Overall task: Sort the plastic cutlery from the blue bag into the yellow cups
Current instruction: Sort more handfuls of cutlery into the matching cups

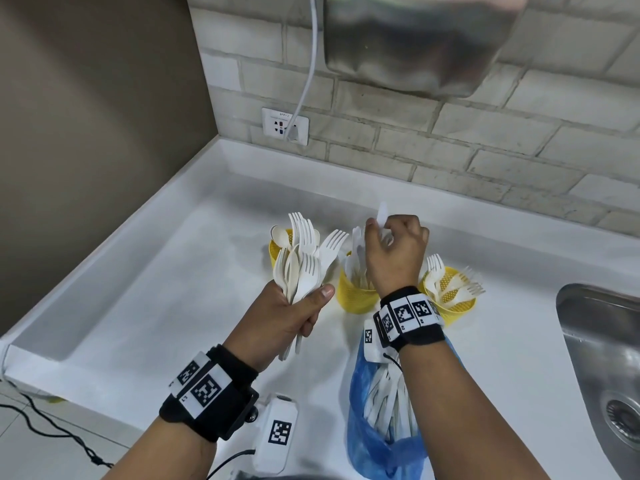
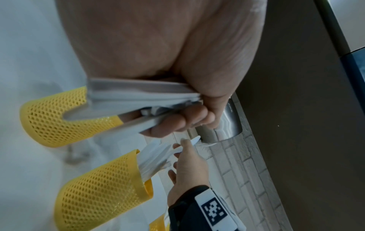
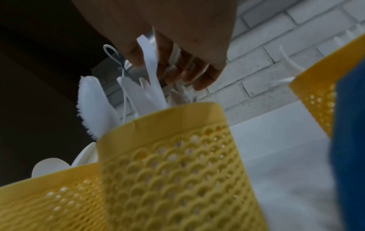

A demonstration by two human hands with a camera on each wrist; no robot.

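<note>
My left hand [image 1: 294, 313] grips a bundle of white plastic forks and spoons [image 1: 304, 268] by the handles [image 2: 138, 93], held upright over the counter. My right hand [image 1: 391, 247] pinches one white knife [image 1: 382, 216] between thumb and fingers above the middle yellow cup [image 1: 356, 292], which holds knives [image 3: 92, 101]. The knife's lower end [image 3: 153, 75] reaches down among them. The left yellow cup [image 1: 277, 252] holds spoons. In the right yellow cup [image 1: 457, 303] stand forks. The blue bag [image 1: 377, 420], with more white cutlery inside, lies on the counter under my right forearm.
A steel sink [image 1: 602, 358] lies at the right. The white counter [image 1: 156, 289] has a raised rim at left and back. On the brick wall are a power socket [image 1: 284, 125] with a white cable and a steel dryer [image 1: 408, 43]. A black cable [image 1: 52, 427] runs at lower left.
</note>
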